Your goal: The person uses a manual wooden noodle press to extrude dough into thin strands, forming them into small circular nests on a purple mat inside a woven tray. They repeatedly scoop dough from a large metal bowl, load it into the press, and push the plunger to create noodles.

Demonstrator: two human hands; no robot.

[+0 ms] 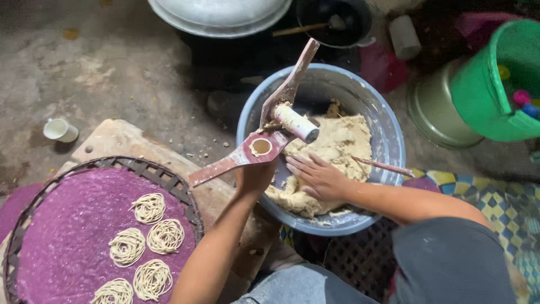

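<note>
Dough (337, 147) fills the blue basin (394, 141) on the floor; the right hand (318, 175) lies flat on it, fingers spread and released. Left hand (254, 177) grips the wooden press (264, 135) from below — its fingers are hidden behind the handle, clenched around it. The press is held open over the basin rim, plunger tilted up. Round tray (169, 180) at lower left, cut off by the frame, holds five noodle coils (149, 208) on purple cloth. Green bucket (484, 84) at right — contents unclear.
</note>
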